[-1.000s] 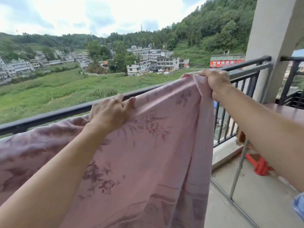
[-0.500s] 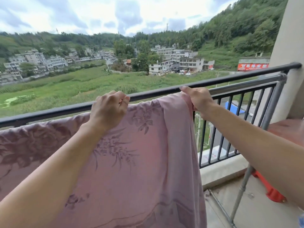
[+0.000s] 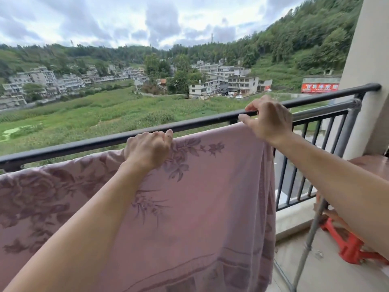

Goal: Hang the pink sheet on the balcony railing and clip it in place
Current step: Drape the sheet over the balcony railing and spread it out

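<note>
A pink sheet (image 3: 200, 207) with a darker flower pattern hangs in front of me, its top edge just below the black balcony railing (image 3: 84, 145). My left hand (image 3: 148, 150) is closed on the sheet's top edge near the middle. My right hand (image 3: 268, 119) pinches the sheet's upper right corner, with its fingertips touching the top rail. The sheet's right edge falls straight down towards the floor. No clip is in view.
A grey metal rack frame (image 3: 328, 203) stands at the right, just inside the railing. A red plastic object (image 3: 347, 247) lies on the concrete floor beneath it. A pale pillar (image 3: 370, 60) closes the railing's right end, with a brown surface (image 3: 372, 165) beside it.
Both hands have lowered the sheet's top edge from above the rail to just below it. My right hand moved left and its fingers now touch the rail. The view shifted left.
</note>
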Demonstrator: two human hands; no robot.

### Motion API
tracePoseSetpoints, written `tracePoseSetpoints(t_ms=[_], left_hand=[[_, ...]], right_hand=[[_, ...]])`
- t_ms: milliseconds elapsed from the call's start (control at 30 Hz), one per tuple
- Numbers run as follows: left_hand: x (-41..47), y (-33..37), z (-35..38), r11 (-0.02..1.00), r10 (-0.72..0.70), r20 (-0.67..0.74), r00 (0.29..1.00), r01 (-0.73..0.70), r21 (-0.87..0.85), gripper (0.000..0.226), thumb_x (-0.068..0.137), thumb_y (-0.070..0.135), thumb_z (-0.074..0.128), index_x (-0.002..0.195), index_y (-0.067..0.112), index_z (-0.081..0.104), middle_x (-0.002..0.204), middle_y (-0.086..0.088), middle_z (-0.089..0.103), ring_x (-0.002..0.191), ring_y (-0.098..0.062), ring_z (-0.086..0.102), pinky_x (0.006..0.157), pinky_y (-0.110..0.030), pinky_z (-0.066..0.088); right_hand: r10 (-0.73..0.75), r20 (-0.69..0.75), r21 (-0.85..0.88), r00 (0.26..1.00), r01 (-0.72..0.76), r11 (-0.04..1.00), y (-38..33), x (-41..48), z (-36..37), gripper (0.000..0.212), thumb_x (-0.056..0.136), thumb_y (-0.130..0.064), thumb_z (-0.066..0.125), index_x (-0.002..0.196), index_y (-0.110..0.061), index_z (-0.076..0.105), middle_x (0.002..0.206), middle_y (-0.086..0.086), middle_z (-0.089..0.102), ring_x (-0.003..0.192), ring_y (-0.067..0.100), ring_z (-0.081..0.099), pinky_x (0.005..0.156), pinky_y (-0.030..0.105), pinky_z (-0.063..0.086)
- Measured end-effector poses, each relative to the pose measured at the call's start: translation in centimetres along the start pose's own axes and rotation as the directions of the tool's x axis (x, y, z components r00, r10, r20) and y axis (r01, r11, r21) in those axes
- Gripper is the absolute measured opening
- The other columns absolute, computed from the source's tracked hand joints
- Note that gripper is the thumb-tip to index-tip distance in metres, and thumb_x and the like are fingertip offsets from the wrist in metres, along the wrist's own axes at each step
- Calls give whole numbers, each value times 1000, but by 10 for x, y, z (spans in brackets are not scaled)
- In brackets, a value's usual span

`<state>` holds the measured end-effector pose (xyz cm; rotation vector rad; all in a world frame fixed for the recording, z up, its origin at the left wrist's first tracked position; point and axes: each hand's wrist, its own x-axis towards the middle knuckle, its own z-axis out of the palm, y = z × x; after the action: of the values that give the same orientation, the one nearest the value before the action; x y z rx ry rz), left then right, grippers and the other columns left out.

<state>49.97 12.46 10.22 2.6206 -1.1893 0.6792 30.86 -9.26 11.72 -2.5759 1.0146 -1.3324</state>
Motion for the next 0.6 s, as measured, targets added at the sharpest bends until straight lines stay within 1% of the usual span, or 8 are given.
tracePoseSetpoints(t_ms=[100,200,300,367,433,500,533,600], left_hand=[[1,-4,1,1000,4,-9,1000,-4,-10,56,98,53,13,82,24,59,97,-8,69,92,-31,60,76,-40,38],[-1,-5,0,1000,3,6,1000,-2,-22,57,98,54,14,86,23,61,98,-9,68,94,-32,60,78,-40,38],[-2,-2,-2,1000,0,21,1000,1,-26,55,99,52,15,91,23,62,98,-9,68,96,-31,59,77,-39,34],[-3,0,-3,1000,3,26,1000,-2,-29,54,99,51,16,92,22,61,99,-10,68,97,-31,59,75,-38,32],[0,3,-3,998,7,16,1000,-6,-58,51,100,48,18,94,21,60,101,-11,68,98,-32,60,76,-39,32],[5,13,-3,991,43,-17,999,-45,-123,43,100,42,23,95,18,58,103,-10,66,95,-33,59,74,-39,34],[8,23,-2,984,80,-43,996,-85,-157,39,99,39,26,97,16,58,104,-9,65,92,-32,58,73,-38,35],[14,50,-3,962,162,-99,982,-180,-207,33,98,35,33,104,14,58,106,-9,64,91,-31,58,71,-37,35]], right_hand=[[-154,167,-19,974,159,987,-30,-8,11,49,83,-63,57,109,-24,67,111,1,60,104,22,56,75,32,39],[-41,255,-65,966,60,996,-19,-5,21,53,85,-66,50,115,-25,66,122,4,60,118,25,52,85,39,43],[127,107,-33,986,-124,992,19,1,20,42,89,-55,54,103,-19,70,118,11,61,117,30,50,83,37,43],[220,1,-2,976,-220,976,39,1,15,36,88,-50,58,93,-15,67,110,13,62,109,32,53,76,34,40],[304,-46,67,952,-301,951,49,0,12,33,86,-48,62,86,-15,63,95,8,64,94,29,58,71,30,38],[447,19,260,894,-436,862,52,-4,16,34,83,-48,65,83,-14,60,84,2,64,83,25,60,70,32,45],[520,96,395,849,-512,762,51,-6,19,34,82,-48,67,82,-15,61,83,1,64,80,23,61,70,34,51],[597,296,598,746,-632,493,45,-13,22,33,83,-46,67,86,-13,65,83,0,63,74,19,59,60,33,54]])
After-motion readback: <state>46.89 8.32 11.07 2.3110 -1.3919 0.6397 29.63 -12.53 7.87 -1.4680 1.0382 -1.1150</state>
